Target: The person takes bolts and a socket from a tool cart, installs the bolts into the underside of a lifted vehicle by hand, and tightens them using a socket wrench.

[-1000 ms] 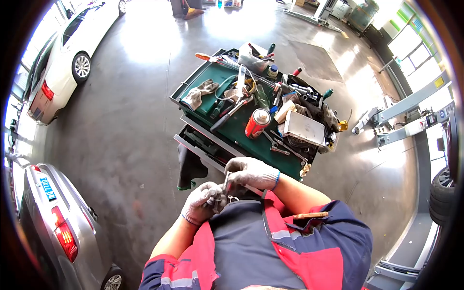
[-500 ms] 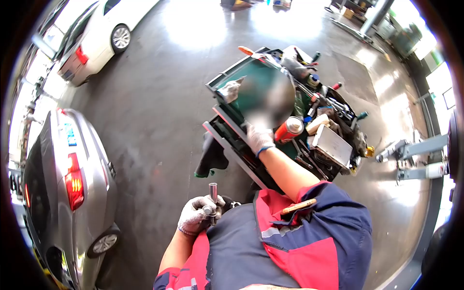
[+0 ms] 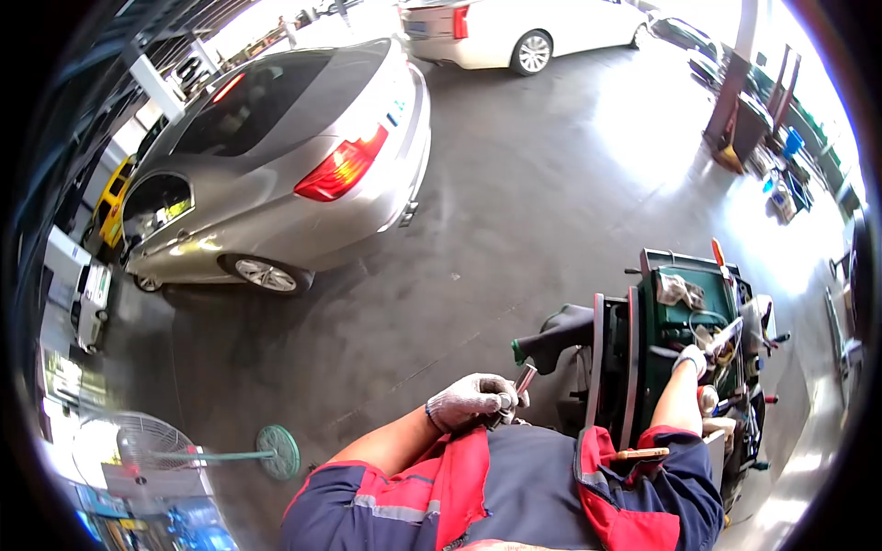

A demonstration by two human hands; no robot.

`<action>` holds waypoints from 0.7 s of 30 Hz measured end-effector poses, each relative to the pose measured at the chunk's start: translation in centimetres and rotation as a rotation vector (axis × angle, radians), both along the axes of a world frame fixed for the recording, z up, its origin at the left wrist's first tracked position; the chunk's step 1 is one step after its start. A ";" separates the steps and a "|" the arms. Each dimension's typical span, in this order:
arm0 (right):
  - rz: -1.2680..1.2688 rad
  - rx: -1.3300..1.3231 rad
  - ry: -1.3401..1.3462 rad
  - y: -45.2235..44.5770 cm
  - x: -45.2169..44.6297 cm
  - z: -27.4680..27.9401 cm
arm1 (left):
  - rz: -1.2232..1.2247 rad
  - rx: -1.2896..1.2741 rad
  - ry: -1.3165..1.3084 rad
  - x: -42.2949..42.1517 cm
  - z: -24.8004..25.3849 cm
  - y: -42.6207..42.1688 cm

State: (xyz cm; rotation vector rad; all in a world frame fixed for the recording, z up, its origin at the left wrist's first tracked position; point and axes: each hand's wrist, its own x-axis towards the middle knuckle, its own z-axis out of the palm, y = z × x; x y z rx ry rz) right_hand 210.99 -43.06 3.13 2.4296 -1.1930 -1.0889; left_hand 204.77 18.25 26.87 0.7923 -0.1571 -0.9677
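Note:
My left hand (image 3: 470, 401), in a white knit glove, is closed in front of my waist. A shiny metal socket (image 3: 525, 376) sticks up from its fingers, and a second rounded metal end shows beside it; the rest is hidden by the hand. My right hand (image 3: 693, 360), also gloved, reaches over the green top tray of the tool cart (image 3: 654, 317). Its fingers are small and smeared, so I cannot make out a grip. A crumpled whitish glove or rag (image 3: 680, 290) lies in the tray, and a pale long piece (image 3: 725, 335) is just beyond the right hand.
A silver car (image 3: 276, 156) stands to the left and a white car (image 3: 496, 32) behind it. A dark boot-shaped piece (image 3: 556, 338) juts from the cart's left side. At lower left is a fan (image 3: 138, 441) with a round green base (image 3: 278, 452).
My view has swung left, so the cart now sits farther right and the silver car fills more of the view. My left hand still holds the socket; my right hand stays over the cart.

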 end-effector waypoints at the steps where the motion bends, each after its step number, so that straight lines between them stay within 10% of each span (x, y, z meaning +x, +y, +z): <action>1: 0.426 -0.069 0.230 0.6 -0.9 0.9 | 0.015 -0.003 -0.008 -0.2 -0.3 0.7; 2: 0.845 -0.143 0.465 0.9 -2.3 1.0 | 0.024 -0.008 -0.014 -0.4 -0.8 1.3; 5: 0.542 -0.222 0.256 -0.5 -2.7 -2.5 | 0.076 -0.020 -0.013 -0.4 -1.2 2.5; 10: -1.238 0.472 -1.952 10.4 -3.8 8.3 | 0.073 -0.021 0.068 -1.0 -2.0 3.5; 14: -1.202 0.766 -2.031 16.7 -5.1 18.5 | 0.030 -0.038 0.055 -0.6 -1.4 3.2; 19: -1.322 1.377 -2.051 16.6 -6.4 18.1 | -0.009 -0.073 0.094 -0.7 -2.1 3.3; 21: -1.512 1.189 -2.085 15.5 -6.6 15.4 | 0.003 -0.087 0.090 -1.6 -2.6 1.7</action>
